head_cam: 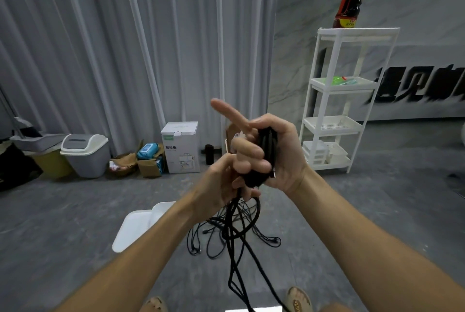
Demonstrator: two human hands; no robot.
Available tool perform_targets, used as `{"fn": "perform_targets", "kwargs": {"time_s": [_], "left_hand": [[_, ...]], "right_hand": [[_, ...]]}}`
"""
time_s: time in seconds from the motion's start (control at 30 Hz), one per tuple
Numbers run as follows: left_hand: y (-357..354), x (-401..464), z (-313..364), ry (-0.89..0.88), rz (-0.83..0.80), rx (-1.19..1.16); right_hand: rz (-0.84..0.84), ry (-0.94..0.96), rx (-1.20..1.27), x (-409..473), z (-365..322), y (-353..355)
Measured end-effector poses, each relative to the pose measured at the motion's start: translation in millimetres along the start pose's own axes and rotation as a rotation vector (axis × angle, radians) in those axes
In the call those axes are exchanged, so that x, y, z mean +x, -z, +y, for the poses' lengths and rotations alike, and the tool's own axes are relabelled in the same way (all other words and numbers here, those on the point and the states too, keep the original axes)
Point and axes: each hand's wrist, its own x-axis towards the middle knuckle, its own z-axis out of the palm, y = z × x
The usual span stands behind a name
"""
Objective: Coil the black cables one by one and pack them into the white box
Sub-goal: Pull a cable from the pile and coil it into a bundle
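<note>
Two hands on cable | right hand (274,158) grips black cable (264,158) coil | left hand (224,186) pinches strand

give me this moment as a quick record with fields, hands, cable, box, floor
right hand: grips a black coiled bundle, index finger pointing out
left hand: pinches the cable strand just below the bundle
loose cables: tangled on the grey floor, strands hanging from the hands
white box: on the floor, partly behind the left forearm
packed: contents not visible

Black cables (236,241), white box (136,226), grey floor (75,211), pale grey curtains (125,47), white shelf rack (337,100), marbled wall panel (292,60).
</note>
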Motion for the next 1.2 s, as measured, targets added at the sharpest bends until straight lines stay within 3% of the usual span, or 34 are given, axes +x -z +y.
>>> {"fn": "perform_targets", "kwargs": {"time_s": [0.13,0.33,0.47,0.57,0.67,0.83,1.0,1.2], "left_hand": [[-7.4,-4.0,-3.6,0.058,0.002,0.012],[3.4,-3.0,-5.4,0.126,-0.097,0.226],[8.7,-5.1,-0.2,0.187,-0.161,0.339],[11.8,-5.9,1.2,0.194,-0.176,0.518],[13.8,-4.3,0.6,0.156,-0.167,0.704],[22.7,-2.5,-5.3,0.067,-0.107,0.915],[29.5,-0.2,-8.8,0.093,-0.006,0.789],[24.4,-9.7,2.7,-0.099,0.130,0.394]], "right_hand": [[0.170,0.105,-0.004,6.2,-3.8,3.2],[0.523,0.151,-0.611,8.7,3.6,10.0],[0.654,0.164,-1.035,5.2,7.5,14.3],[0.766,0.239,-1.162,4.9,11.3,17.0],[0.801,0.297,-1.274,2.9,12.9,15.5],[0.813,0.223,-1.455,-0.5,7.8,17.8],[0.835,0.208,-1.542,-1.1,5.3,14.6],[0.802,0.004,-1.668,-4.5,-2.3,17.6]]}}
